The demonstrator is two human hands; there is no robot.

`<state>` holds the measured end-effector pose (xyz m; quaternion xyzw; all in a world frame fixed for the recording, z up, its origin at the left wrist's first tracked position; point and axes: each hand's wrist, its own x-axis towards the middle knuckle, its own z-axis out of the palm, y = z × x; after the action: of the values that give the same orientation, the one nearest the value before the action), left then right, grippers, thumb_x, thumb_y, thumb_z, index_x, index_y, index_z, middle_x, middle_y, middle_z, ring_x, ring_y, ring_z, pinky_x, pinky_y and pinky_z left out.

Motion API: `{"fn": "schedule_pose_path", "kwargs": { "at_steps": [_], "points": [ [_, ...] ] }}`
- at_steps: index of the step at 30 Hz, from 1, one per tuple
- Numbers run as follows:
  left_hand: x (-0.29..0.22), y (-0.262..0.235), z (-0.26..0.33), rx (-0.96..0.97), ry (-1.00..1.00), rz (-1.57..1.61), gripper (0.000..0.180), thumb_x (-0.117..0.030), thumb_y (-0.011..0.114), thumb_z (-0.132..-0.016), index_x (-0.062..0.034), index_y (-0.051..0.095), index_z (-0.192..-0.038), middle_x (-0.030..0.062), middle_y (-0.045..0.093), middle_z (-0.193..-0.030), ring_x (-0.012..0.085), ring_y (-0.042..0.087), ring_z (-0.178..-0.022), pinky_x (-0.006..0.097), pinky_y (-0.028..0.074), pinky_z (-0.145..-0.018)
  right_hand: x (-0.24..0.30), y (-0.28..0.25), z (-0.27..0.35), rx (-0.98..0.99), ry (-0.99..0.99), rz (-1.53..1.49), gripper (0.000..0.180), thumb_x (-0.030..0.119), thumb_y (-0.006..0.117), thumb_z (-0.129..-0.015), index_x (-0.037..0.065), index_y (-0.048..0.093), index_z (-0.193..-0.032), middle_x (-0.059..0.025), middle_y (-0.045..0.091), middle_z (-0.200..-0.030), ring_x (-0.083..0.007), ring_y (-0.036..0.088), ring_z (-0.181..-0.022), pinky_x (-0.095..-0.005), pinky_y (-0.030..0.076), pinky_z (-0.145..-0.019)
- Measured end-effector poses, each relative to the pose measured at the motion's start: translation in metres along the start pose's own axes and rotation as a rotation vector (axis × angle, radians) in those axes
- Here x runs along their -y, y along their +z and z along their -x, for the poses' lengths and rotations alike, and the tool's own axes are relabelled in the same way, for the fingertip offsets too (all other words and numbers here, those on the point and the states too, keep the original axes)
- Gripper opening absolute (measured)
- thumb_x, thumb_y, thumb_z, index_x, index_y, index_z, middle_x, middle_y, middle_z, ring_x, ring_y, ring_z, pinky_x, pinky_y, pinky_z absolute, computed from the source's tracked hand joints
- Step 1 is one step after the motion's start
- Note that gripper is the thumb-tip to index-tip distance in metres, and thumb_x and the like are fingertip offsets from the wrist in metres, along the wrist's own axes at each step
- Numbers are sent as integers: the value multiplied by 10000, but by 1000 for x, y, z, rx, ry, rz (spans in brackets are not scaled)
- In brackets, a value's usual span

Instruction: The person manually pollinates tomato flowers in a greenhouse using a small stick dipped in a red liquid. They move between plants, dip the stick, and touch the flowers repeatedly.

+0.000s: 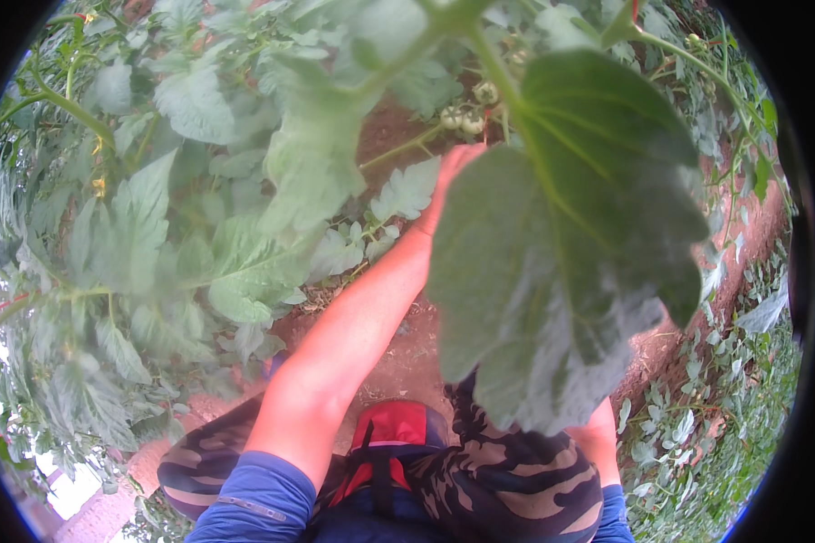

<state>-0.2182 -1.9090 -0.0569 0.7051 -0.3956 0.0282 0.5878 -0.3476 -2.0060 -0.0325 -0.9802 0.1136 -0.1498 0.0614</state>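
My left arm stretches forward, and my left hand (459, 161) is at the tomato plant, just below a cluster of small pale-green tomatoes (462, 119). A thin red string (486, 127) runs upright beside the hand; whether I grip it does not show. A large green leaf (566, 226) close in front covers the fingers. The same leaf hides my right hand; only the right forearm (599, 442) shows below it. A green stem (403, 149) runs slantwise next to my left hand.
Dense tomato foliage (190, 100) fills the left and top. Bare brown soil (407, 348) lies below my left arm. A red and black bag (391, 423) sits between my knees in camouflage trousers (516, 484). More low plants (697, 452) grow at the right.
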Motion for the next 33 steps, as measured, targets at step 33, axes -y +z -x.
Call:
{"fn": "schedule_pose_path", "kwargs": {
  "at_steps": [33],
  "points": [
    [-73, -74, 19, -23, -111, -253, 214, -119, 769, -934, 2, 756, -1110, 189, 762, -1045, 329, 754, -943, 391, 598, -834, -4, 6, 7, -57, 2, -22, 74, 80, 701, -747, 42, 733, -802, -99, 653, -1331, -349, 536, -1324, -612, 308, -1218]
  ]
}}
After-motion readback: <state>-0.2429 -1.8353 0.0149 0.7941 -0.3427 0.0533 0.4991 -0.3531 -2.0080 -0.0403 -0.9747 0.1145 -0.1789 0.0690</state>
